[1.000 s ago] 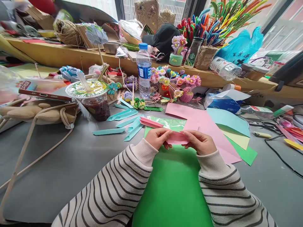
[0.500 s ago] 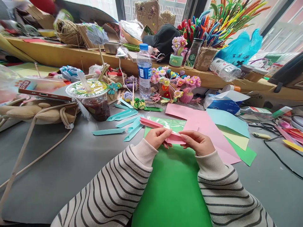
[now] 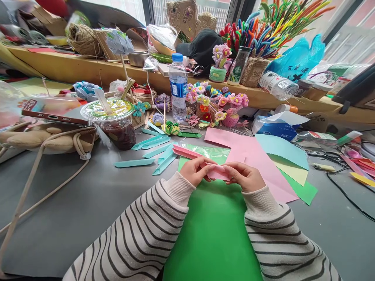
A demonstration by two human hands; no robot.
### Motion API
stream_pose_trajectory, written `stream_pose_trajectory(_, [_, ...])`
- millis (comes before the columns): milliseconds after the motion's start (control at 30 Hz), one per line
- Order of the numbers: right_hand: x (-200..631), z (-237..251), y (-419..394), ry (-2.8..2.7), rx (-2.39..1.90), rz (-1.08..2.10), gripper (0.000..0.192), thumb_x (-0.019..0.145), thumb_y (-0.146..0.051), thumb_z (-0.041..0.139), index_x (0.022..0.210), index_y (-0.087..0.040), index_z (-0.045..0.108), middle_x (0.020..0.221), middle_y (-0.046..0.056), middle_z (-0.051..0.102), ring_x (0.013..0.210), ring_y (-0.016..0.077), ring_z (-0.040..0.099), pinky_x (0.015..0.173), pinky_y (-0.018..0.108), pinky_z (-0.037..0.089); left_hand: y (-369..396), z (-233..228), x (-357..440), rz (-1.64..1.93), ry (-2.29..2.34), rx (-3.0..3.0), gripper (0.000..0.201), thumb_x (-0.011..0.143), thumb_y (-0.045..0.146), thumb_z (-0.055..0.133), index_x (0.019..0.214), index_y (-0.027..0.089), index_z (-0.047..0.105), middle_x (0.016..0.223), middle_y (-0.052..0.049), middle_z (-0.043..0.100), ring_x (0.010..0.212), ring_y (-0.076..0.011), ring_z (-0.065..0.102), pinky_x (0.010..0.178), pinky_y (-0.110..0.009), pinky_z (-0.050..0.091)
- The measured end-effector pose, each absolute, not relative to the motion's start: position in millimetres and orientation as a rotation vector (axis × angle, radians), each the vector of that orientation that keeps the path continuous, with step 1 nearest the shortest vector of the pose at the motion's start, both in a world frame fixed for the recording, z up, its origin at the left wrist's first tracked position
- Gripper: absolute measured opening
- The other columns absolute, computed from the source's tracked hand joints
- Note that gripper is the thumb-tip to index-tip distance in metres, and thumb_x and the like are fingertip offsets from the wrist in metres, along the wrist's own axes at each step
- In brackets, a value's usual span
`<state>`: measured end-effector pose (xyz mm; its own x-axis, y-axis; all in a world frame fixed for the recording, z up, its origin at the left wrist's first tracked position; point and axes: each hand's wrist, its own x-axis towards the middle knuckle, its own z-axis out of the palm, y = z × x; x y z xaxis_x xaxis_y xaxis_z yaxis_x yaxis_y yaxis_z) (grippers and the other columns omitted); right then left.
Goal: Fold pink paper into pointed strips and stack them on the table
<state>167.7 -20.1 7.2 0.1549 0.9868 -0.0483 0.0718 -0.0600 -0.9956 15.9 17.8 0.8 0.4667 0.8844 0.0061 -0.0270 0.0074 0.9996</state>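
Observation:
A small folded pink paper piece is pinched between both my hands, just above a large green sheet on the grey table. My left hand grips its left end and my right hand grips its right end, fingers curled over it. Both arms wear striped sleeves. Another folded pink piece lies just beyond my left hand on a clear plastic sleeve over light green paper. Several folded teal paper strips are scattered to the left of it.
Pink, light blue, yellow and green sheets fan out at right. A sealed drink cup, a water bottle, a beige bag with a phone stand behind left. Pipe-cleaner flowers and clutter line the wooden shelf.
The pink piece has been folded narrower between my fingers, and my hands have drawn slightly closer together. Everything else on the table stays put.

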Motion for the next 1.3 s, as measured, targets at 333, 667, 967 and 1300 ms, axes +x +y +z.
stream_pose_trajectory(333, [168.4, 5.7, -21.4, -1.234, -1.401, 0.942, 0.021, 0.061, -0.035, 0.061, 0.066, -0.015, 0.066, 0.059, 0.002, 0.063, 0.041, 0.01, 0.052, 0.04, 0.023, 0.048, 17.6, 2.7, 16.5, 0.801, 0.916, 1.413, 0.025, 0.064, 0.032, 0.056, 0.075, 0.01, 0.058, 0.056, -0.001, 0.055, 0.049, -0.0101, 0.054, 0.047, -0.021, 0.047])
stream_pose_trajectory(667, [167.7, 3.5, -22.0, -1.297, -1.41, 0.883, 0.021, 0.063, -0.036, 0.059, 0.067, -0.017, 0.066, 0.057, 0.001, 0.062, 0.039, 0.0105, 0.051, 0.04, 0.023, 0.046, 21.8, 0.3, 15.1, 0.822, 0.966, 1.406, 0.024, 0.06, 0.03, 0.06, 0.074, 0.011, 0.064, 0.062, -0.003, 0.06, 0.053, -0.0096, 0.052, 0.053, -0.02, 0.043])
stream_pose_trajectory(967, [167.9, 1.8, -22.3, -1.297, -1.441, 0.862, 0.02, 0.063, -0.035, 0.06, 0.066, -0.016, 0.066, 0.055, 0.0, 0.061, 0.037, 0.0101, 0.05, 0.039, 0.022, 0.043, 23.1, -5.4, 14.8, 0.85, 0.97, 1.413, 0.024, 0.06, 0.032, 0.061, 0.076, 0.014, 0.066, 0.067, -0.003, 0.063, 0.054, -0.0093, 0.051, 0.051, -0.018, 0.042])
stream_pose_trajectory(1300, [168.7, -0.5, -22.1, -1.318, -1.478, 0.792, 0.023, 0.064, -0.036, 0.058, 0.066, -0.014, 0.064, 0.049, -0.001, 0.056, 0.032, 0.0077, 0.045, 0.032, 0.02, 0.039, 21.5, -4.0, 15.9, 0.863, 0.983, 1.425, 0.024, 0.061, 0.03, 0.06, 0.074, 0.011, 0.065, 0.063, -0.004, 0.06, 0.051, -0.0097, 0.051, 0.049, -0.02, 0.043])
